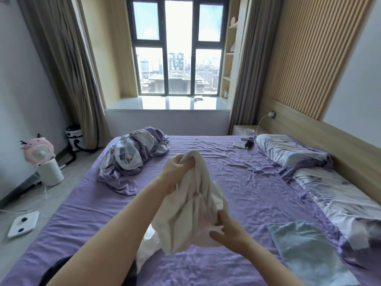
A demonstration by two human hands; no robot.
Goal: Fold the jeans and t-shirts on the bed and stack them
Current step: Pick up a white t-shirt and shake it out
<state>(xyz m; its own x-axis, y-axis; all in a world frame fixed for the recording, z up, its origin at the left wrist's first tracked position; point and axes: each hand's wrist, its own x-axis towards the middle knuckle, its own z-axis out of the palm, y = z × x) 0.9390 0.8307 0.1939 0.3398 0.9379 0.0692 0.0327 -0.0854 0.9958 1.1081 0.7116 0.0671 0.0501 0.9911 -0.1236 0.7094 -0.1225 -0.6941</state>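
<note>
2 hands hold a white t-shirt (191,203) up over the bed (237,182): the left hand (175,172) grips its bunched top, the right hand (228,232) pinches the lower edge (its tail seems to trail onto the sheet). Beside the right forearm lies a light blue folded garment (307,252), near the pillows (309,168). A crumpled duvet (134,155) sits at the far left.

So the count: two hands, left hand (175,172) and right hand (231,232), one white t-shirt (191,203), one folded light-blue garment (305,250), two pillows (288,149), one crumpled duvet (132,155), one bed (247,182), one pink fan (39,151).
</note>
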